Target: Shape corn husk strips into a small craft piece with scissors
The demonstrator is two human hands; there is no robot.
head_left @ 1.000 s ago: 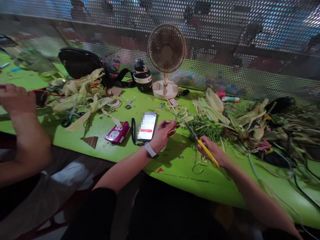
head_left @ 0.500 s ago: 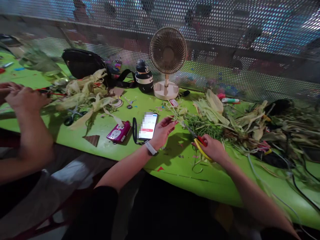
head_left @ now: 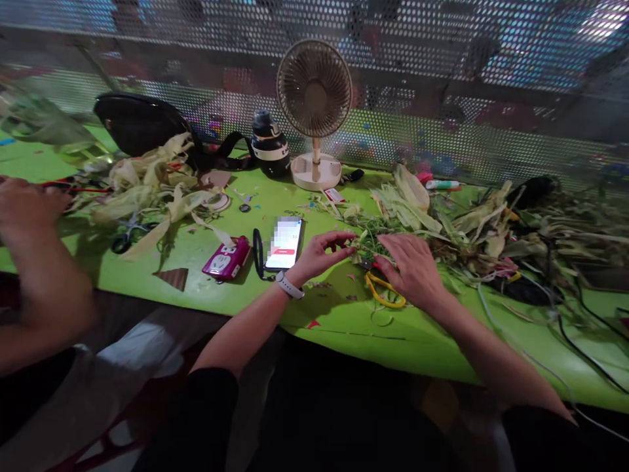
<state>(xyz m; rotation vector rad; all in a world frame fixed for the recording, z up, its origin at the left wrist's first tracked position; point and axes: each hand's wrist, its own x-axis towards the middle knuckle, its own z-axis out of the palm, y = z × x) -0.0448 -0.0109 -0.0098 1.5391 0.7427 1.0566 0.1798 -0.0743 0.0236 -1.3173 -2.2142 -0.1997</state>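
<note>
My left hand [head_left: 324,254], with a pale watch strap on its wrist, is closed in a pinch on a small bit of pale green husk [head_left: 362,240]. Close by on its right, my right hand [head_left: 415,269] is open, palm down and fingers stretched toward the same bit. Under its thumb lie scissors [head_left: 386,300] with yellow and red handles, resting on the green table [head_left: 339,321]. Behind the fingers spreads a heap of shredded green strips and husks [head_left: 407,203]. Whether the right fingertips touch the husk bit, I cannot tell.
Left of my hands are a lit phone [head_left: 285,244] and a purple case [head_left: 226,259]. Behind stand a fan [head_left: 314,92] and a black bottle [head_left: 270,147]. A co-worker's hand [head_left: 29,203] is at far left, near more husks [head_left: 147,180]. Cables [head_left: 565,328] run at right.
My right hand has let go of the scissors, which now lie on the table, and its fingers have straightened and moved toward my left hand. The view has shifted slightly.
</note>
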